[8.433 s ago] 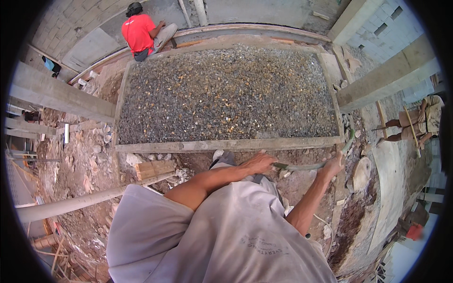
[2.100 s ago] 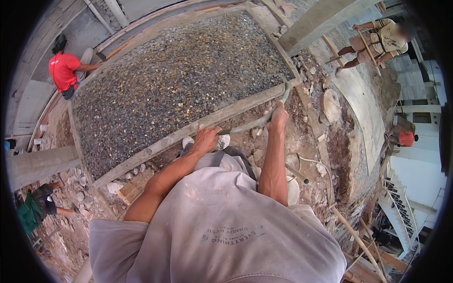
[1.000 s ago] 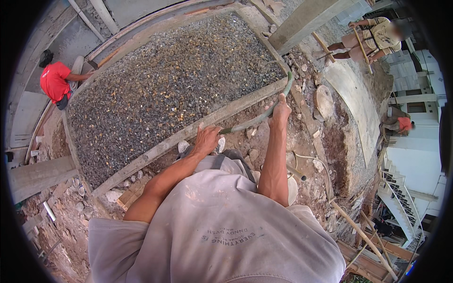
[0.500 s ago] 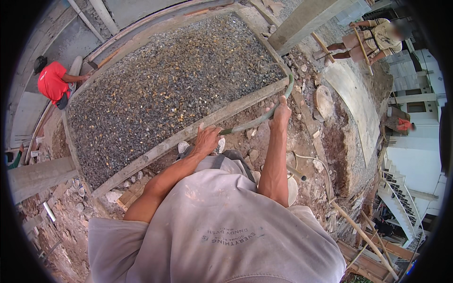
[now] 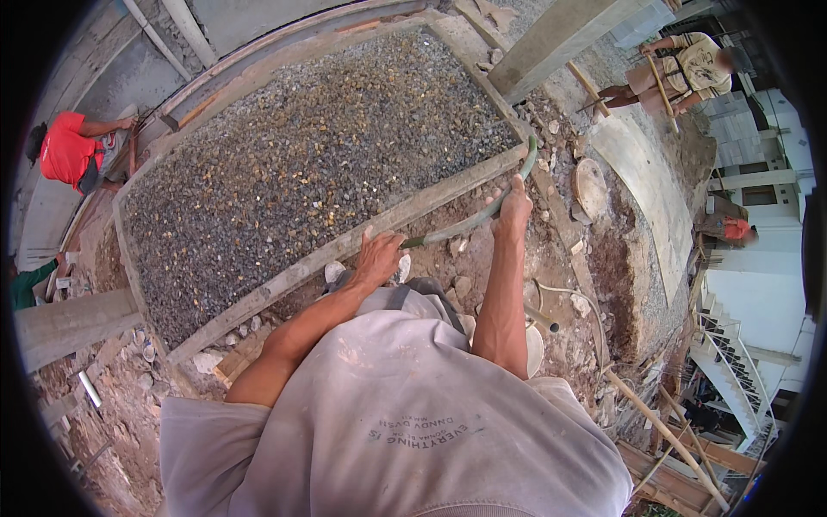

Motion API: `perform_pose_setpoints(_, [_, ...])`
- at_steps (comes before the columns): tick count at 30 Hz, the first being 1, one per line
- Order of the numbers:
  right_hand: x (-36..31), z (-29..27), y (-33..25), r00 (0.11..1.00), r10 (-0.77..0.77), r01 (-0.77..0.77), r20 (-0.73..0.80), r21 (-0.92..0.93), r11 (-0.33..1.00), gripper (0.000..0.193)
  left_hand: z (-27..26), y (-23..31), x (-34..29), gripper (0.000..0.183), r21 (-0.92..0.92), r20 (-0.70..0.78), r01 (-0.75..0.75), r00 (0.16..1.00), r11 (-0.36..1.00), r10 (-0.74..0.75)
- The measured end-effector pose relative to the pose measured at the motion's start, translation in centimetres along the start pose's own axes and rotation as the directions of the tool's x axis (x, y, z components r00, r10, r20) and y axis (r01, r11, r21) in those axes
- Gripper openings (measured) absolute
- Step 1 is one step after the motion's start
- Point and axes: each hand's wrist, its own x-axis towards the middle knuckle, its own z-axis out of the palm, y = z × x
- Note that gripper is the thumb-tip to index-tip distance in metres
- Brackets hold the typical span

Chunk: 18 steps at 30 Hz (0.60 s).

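Note:
A green-grey hose [image 5: 461, 227] runs in a curve between my two hands. My left hand [image 5: 377, 257] is closed round its left end, close over the concrete rim [image 5: 319, 261] of a raised bed. Farther right, my right hand [image 5: 515, 205] grips the hose along its length, and the hose bends up past that hand toward the bed's corner. Grey-brown gravel [image 5: 301, 155] fills the bed just beyond my hands. The left end of the hose is partly hidden by my fingers.
A person in red [image 5: 71, 151] crouches at the bed's left edge; another [image 5: 689, 73] stands far right with a long-handled tool. Concrete pillars [image 5: 551, 52] rise beside the bed. Rubble and a round pan [image 5: 591, 188] lie to the right. A thin pipe [image 5: 541, 315] lies near my right forearm.
The person in red has shifted left and back, with an arm now reaching out. A green sleeve shows more at the left edge. My hands and the hose have hardly moved.

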Motion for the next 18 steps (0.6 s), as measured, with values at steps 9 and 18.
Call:
perform_pose_setpoints(9, [0.5, 0.8, 0.0, 0.999, -0.031, 0.031, 0.019, -0.025, 0.999, 0.033, 0.1, -0.1, 0.0, 0.030, -0.005, -0.015, 0.011, 1.000, 1.000, -0.012])
perform_pose_setpoints(18, [-0.2, 1.4, -0.7, 0.998, -0.034, 0.036, 0.060, -0.033, 0.999, 0.034, 0.2, -0.2, 0.0, 0.029, 0.005, -0.052, 0.003, 0.999, 1.000, -0.003])
